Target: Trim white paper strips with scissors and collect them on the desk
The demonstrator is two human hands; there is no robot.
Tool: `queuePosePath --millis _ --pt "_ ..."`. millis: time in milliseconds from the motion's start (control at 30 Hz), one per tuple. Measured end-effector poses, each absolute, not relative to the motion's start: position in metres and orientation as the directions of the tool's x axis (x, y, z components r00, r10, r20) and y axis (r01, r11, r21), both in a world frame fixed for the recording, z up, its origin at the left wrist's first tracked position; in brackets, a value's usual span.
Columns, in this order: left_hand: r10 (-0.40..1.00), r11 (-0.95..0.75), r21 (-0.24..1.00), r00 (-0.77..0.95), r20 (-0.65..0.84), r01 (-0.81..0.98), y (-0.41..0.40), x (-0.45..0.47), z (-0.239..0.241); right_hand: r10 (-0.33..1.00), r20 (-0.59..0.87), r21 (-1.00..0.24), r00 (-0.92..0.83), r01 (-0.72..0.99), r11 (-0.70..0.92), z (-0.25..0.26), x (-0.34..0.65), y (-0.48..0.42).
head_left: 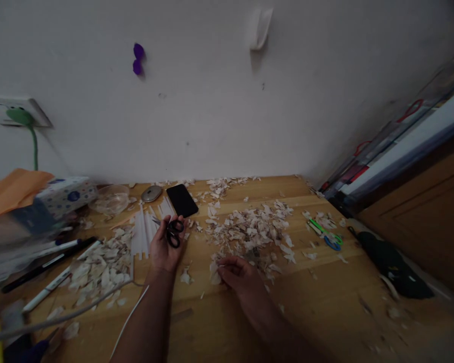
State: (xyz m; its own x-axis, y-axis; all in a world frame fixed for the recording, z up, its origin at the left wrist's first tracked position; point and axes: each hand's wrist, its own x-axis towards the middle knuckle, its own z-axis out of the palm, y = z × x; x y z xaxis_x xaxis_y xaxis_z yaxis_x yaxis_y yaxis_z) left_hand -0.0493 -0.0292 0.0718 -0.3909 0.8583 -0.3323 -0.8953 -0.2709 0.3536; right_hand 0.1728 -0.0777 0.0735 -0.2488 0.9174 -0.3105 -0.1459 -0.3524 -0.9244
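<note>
Small scissors with black handles (pixel 173 233) rest in my left hand (pixel 165 256), palm up, the blades pointing left past the fingers. Low over the wooden table (pixel 196 327), my right hand (pixel 239 276) pinches a thin, pale, papery flake (pixel 214 273) between thumb and fingers. Just beyond that hand spreads a loose heap of similar whitish and brownish flakes (pixel 249 227). A second pile of pale flakes (pixel 106 267) lies to the left of my left forearm. White strips (pixel 140 234) are partly behind my left hand.
Beyond my left hand lie a black phone (pixel 182 200) and a round metal lid (pixel 151 193). Green and blue scissors (pixel 327 236) lie at the right. Markers (pixel 47 290), a cable (pixel 79 311), a clear bowl (pixel 111 198) and a tissue box (pixel 68 195) crowd the left. A wall stands behind.
</note>
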Motion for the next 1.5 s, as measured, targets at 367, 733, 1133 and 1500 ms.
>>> queuePosePath --millis 367,733,1133,1500 --pt "0.901 -0.216 0.413 -0.343 -0.265 -0.885 -0.033 -0.043 0.076 0.916 -0.187 -0.953 -0.354 0.291 -0.082 0.080 0.184 -0.075" --pt "0.998 -0.067 0.570 -0.058 0.033 -0.819 -0.042 0.001 0.093 0.863 0.409 -0.757 -0.298 0.417 0.503 0.098 0.144 -0.045" --pt "0.980 0.130 0.769 0.200 -0.002 -0.626 -0.050 -0.023 0.088 0.922 0.318 -0.884 -0.219 0.284 0.372 0.066 0.155 -0.029" --pt "0.921 0.019 0.833 0.315 -0.230 0.553 -0.050 -0.057 0.072 0.988 -0.031 -0.946 -0.153 -0.313 -0.079 0.038 0.151 -0.028"
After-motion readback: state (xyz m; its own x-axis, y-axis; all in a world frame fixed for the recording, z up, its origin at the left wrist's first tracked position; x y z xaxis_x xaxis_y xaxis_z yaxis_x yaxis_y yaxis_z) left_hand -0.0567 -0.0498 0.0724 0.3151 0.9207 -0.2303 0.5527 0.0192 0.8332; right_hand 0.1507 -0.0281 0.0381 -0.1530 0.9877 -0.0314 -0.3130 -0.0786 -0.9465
